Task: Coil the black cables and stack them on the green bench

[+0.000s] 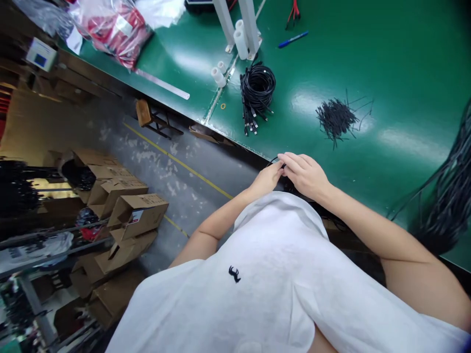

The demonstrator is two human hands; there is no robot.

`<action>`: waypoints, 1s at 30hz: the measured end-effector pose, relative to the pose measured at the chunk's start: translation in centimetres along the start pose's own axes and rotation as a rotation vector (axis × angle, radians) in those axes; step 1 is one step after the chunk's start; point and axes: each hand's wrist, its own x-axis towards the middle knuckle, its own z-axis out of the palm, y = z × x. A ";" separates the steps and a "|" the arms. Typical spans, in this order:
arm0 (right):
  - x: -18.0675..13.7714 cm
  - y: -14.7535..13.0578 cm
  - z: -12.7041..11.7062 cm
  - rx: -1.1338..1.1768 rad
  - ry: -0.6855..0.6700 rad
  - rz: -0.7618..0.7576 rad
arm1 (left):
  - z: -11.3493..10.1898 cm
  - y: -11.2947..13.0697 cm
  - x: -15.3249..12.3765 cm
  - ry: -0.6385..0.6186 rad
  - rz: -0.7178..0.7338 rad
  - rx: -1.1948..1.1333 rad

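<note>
At the table's front edge my two hands meet. My left hand [268,177] is closed in a pinch on a black cable [271,160], of which only a short curved piece shows by the fingertips. My right hand [308,175] is closed over the same spot, its fingers touching the left fingertips and covering most of what they grip. Farther back lies a coiled bundle of black cables [258,83] with metal plug ends. To its right is a loose pile of short black ties [336,119].
The green table [397,63] carries a blue pen [293,39], white plastic rollers [218,77], a ruler [164,84], a bag of red items [114,32] and a black strand bundle [447,196] at right. Left stand a wooden stool [144,113] and cardboard boxes [138,215].
</note>
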 end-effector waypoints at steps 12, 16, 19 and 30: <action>1.3 -0.7 -2.8 -0.704 -0.227 -0.407 | -0.1 0.7 0.5 -0.183 -0.265 -0.471; 2.3 -1.4 -3.3 -0.763 -0.436 -0.309 | 0.9 0.6 1.2 -0.124 -0.253 -0.403; 3.8 -1.3 -4.3 -0.699 -0.594 -0.125 | 1.1 0.4 2.3 -0.139 -0.225 -0.447; 6.3 1.2 -5.9 -0.587 -0.618 0.083 | -1.7 1.2 7.1 -0.066 0.233 0.497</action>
